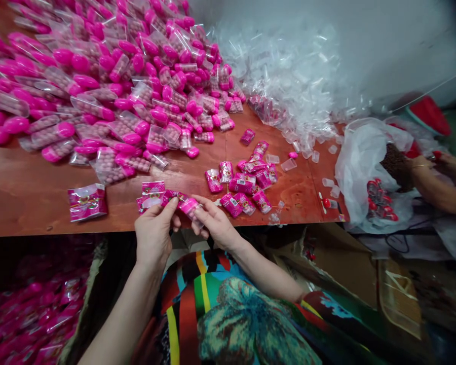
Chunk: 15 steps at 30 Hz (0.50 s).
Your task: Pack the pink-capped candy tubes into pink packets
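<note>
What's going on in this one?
Both hands, the left and the right, hold a pink bottle and a pink label at the table's near edge. A stack of labels lies to the left, and a small group of labelled bottles to the right. Behind are a big heap of unlabelled bottles and a pile of clear pieces. At far right, another person's hands are at work.

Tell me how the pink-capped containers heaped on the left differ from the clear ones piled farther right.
The pink-capped containers have bright pink ends, while the clear containers look colorless. Small pale-pink balls fill the pink-capped containers; the clear containers appear empty. Both are see-through and lie in loose heaps on the reddish table.
</note>
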Tool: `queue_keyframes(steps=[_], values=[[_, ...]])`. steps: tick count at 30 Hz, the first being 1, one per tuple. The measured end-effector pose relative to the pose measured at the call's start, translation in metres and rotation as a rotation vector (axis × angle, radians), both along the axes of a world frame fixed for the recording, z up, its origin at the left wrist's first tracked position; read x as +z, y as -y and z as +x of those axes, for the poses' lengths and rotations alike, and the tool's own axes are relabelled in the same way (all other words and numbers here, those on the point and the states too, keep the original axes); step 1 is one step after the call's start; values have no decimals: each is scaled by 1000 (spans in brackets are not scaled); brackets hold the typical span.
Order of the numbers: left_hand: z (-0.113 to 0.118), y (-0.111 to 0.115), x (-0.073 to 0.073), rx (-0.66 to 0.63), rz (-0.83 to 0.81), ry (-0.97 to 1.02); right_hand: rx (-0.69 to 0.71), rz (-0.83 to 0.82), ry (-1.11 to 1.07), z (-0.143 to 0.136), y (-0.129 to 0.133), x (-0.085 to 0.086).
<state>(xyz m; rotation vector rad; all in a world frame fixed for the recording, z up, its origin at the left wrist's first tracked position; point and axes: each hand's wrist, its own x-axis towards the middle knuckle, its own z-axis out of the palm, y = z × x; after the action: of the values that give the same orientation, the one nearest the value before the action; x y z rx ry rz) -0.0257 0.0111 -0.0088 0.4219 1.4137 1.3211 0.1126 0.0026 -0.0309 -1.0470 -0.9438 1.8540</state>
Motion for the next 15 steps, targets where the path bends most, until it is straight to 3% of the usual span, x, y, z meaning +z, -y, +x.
queue_keyframes(steps=[3,10,15], values=[[-1,0,0,-21,-8,37,59,10,29,4,-1,-1],[1,-1,5,-220,-51,278,115,20,-78,5,0,0],[7,5,5,-312,-39,355,33,151,-15,-1,4,-4]])
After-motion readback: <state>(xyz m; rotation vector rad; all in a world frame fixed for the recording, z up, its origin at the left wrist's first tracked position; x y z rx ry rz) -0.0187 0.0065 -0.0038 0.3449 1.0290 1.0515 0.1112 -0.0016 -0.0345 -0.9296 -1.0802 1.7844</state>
